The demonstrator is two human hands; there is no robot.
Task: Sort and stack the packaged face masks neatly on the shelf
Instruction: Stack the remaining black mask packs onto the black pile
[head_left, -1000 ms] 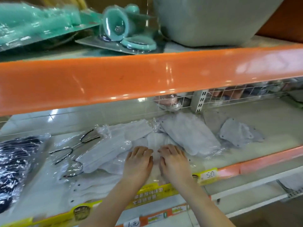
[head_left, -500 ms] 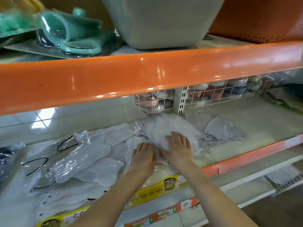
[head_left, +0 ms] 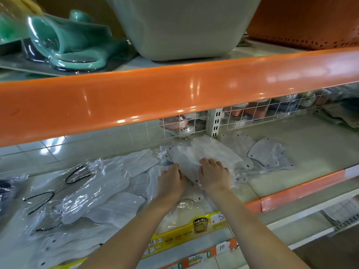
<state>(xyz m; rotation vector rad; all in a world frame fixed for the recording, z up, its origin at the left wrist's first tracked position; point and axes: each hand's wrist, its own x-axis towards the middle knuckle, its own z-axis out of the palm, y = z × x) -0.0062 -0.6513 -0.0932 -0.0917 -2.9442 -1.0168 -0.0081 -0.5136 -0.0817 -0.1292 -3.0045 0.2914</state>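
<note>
Clear-wrapped packs of white face masks lie scattered on the shelf (head_left: 291,152). One white mask pack (head_left: 209,150) sits in the middle toward the back. My right hand (head_left: 213,174) grips its near edge with curled fingers. My left hand (head_left: 171,180) holds the same pack's left end, fingertips tucked at its edge. A loose heap of mask packs (head_left: 108,183) with black ear loops spreads to the left. A grey mask pack (head_left: 268,154) lies apart on the right.
The orange beam (head_left: 174,90) of the upper shelf hangs low over the work area. A wire grid (head_left: 252,113) closes the back. A grey tub (head_left: 182,26) and teal items (head_left: 68,39) stand above. Yellow price labels (head_left: 184,233) line the front edge.
Both hands have reached farther back, from the front packs onto the white pack in the middle, and their fingers have curled on it. The view shifted right.
</note>
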